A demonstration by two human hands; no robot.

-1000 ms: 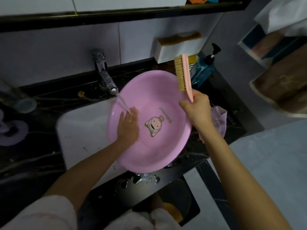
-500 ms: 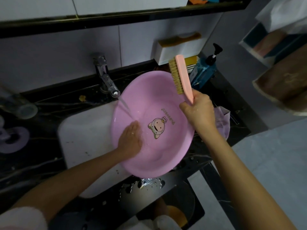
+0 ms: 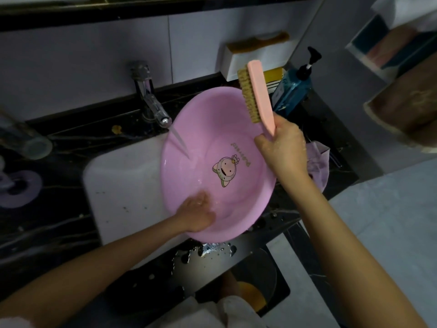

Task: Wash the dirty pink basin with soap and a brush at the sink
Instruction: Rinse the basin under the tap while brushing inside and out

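Note:
The pink basin [image 3: 201, 129], with a cartoon figure printed on its bottom, lies tilted over the white sink [image 3: 123, 176]. Water runs from the tap [image 3: 153, 107] onto its inner wall. My left hand [image 3: 197, 214] lies flat inside the basin at its near rim, fingers in the water. My right hand [image 3: 281, 147] grips the handle of a pink scrub brush [image 3: 256, 95] at the basin's right rim. The brush points up and away, bristles facing left, clear of the basin's surface.
A blue pump soap bottle [image 3: 293, 88] stands behind the brush on the dark counter [image 3: 59, 221]. A white wall holder [image 3: 257, 55] hangs above it. A clear cup [image 3: 30, 143] lies at the left. Splashed water lies on the counter's near edge.
My left hand has slid down the basin's inner wall from under the water stream to the near rim. The brush in my right hand has stayed raised.

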